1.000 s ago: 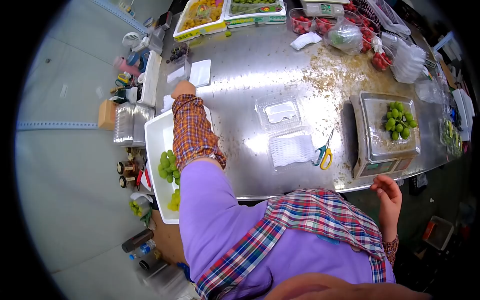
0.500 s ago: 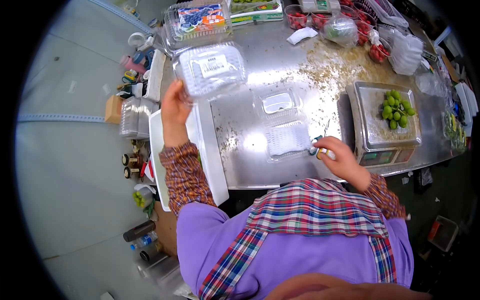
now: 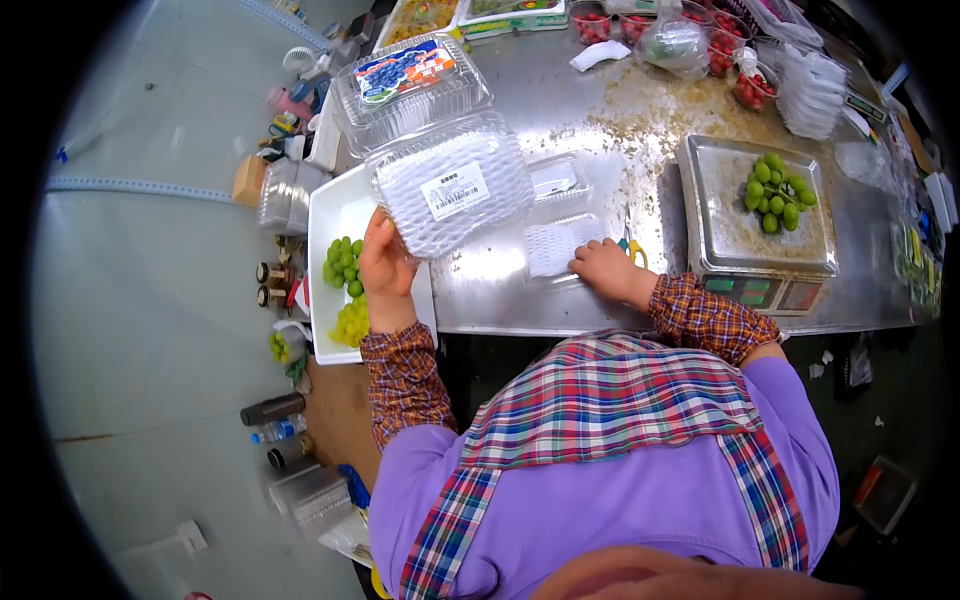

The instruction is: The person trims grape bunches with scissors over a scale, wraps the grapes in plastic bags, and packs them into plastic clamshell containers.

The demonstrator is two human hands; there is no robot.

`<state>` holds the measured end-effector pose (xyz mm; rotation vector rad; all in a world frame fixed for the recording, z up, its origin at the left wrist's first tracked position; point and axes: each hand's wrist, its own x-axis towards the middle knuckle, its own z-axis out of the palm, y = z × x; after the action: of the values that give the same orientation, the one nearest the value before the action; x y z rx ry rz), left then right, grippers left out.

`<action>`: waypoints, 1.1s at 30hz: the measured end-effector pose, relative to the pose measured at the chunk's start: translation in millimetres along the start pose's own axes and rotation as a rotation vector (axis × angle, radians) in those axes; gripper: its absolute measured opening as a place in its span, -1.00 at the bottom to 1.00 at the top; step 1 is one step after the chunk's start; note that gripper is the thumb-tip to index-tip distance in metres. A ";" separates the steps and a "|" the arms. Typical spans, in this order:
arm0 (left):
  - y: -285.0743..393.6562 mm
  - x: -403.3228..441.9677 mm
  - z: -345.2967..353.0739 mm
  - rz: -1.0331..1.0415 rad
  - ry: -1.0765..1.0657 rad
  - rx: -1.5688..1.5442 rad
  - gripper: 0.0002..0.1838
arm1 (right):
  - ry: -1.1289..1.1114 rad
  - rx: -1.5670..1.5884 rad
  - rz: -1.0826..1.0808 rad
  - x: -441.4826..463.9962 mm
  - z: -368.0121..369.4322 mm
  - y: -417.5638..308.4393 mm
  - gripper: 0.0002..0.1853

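Note:
My left hand (image 3: 388,262) grips the near left corner of a clear plastic clamshell box (image 3: 505,215), held tilted above the table. Inside it lies a white foam net liner, with a barcode label (image 3: 455,190) on the box. A lid with a colourful fruit label (image 3: 405,70) is right behind; whether it joins this box I cannot tell. My right hand (image 3: 612,272) has its fingers closed at the near right edge of a smaller open plastic container (image 3: 560,247), foam-lined, on the table. Scissors (image 3: 636,253) with yellow and teal handles lie just beside that hand.
Green grapes (image 3: 780,195) rest on a scale (image 3: 700,215) at right. More grapes (image 3: 343,265) sit in a white foam box (image 3: 322,335) at left. Red fruit cups (image 3: 590,25) and plastic bags line the back. The metal table's front edge (image 3: 520,332) runs before me.
My right hand has let go of the scissors and moved left to the small container. My left hand has brought the clamshell nearer and rightward, uncovering grapes in the white box.

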<state>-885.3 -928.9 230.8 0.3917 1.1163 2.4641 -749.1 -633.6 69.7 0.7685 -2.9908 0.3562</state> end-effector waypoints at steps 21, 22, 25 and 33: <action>2.0 -18.1 24.0 0.142 0.081 0.633 -0.66 | 0.031 0.021 0.057 -19.2 2.0 15.9 -0.85; 3.3 -7.9 29.1 0.138 0.092 0.783 -0.68 | 0.036 0.008 0.059 -19.3 3.0 15.0 -0.85; -18.2 35.6 12.8 0.227 0.128 1.234 -0.76 | 0.004 -0.002 0.061 -19.3 0.6 13.1 -0.85; -162.5 111.1 -57.5 -0.059 0.104 2.262 -0.82 | 0.024 -0.019 0.110 -27.4 -4.0 5.6 -0.86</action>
<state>-966.5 -816.9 79.5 0.6330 3.1515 0.0449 -727.8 -614.9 70.0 0.5958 -3.0162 0.3372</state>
